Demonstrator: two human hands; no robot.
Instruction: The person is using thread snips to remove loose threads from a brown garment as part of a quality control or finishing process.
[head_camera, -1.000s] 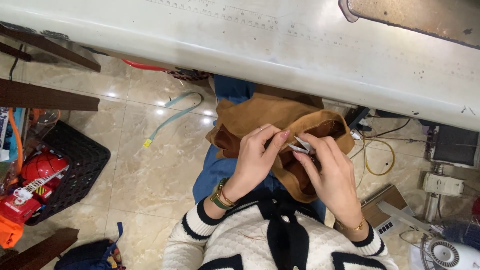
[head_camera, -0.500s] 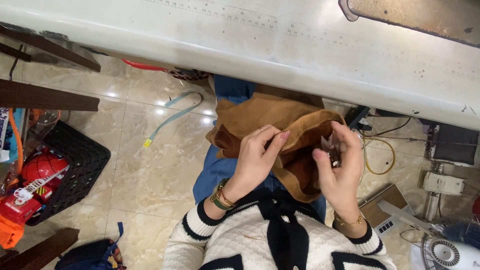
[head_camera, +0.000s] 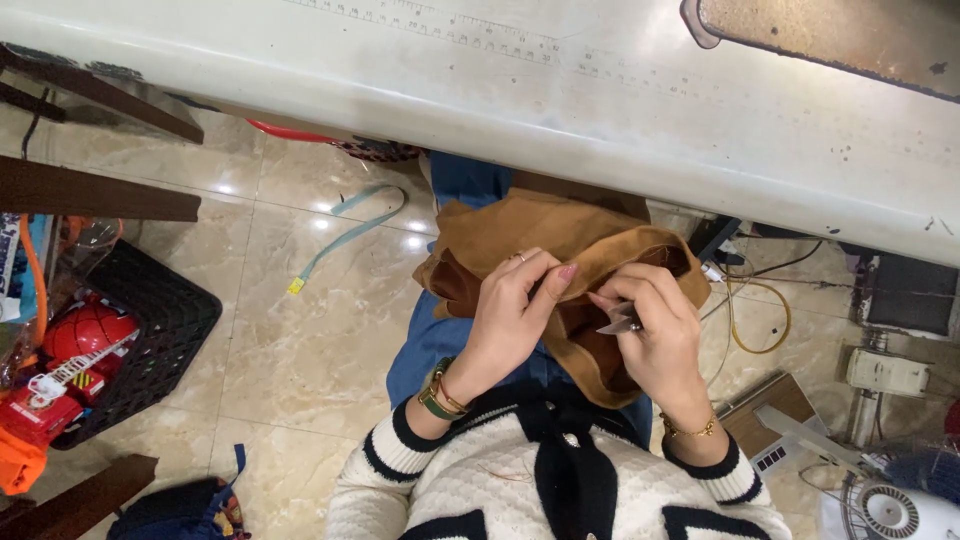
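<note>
A brown suede-like piece of cloth (head_camera: 540, 232) lies on my lap, over blue trousers (head_camera: 420, 345). My left hand (head_camera: 510, 305) pinches the edge of the cloth between thumb and fingers; it wears a ring, a watch and bangles. To its right, my right hand (head_camera: 655, 335) grips small metal thread snips (head_camera: 618, 323), with the tips pointing left toward the pinched edge. Both hands sit close together, just below the edge of a long white worktable (head_camera: 560, 110).
A black basket (head_camera: 165, 325) with red toys stands on the tiled floor at left. A teal strap (head_camera: 345, 225) lies on the tiles. Cables, a yellow cord (head_camera: 755, 320), a power strip and a fan (head_camera: 890, 505) crowd the floor at right. Dark wooden beams (head_camera: 90, 190) cross the left.
My right hand lifted to the right away from the cloth half a second ago and has now come back down to the pinched edge with the snips. My left hand kept its hold.
</note>
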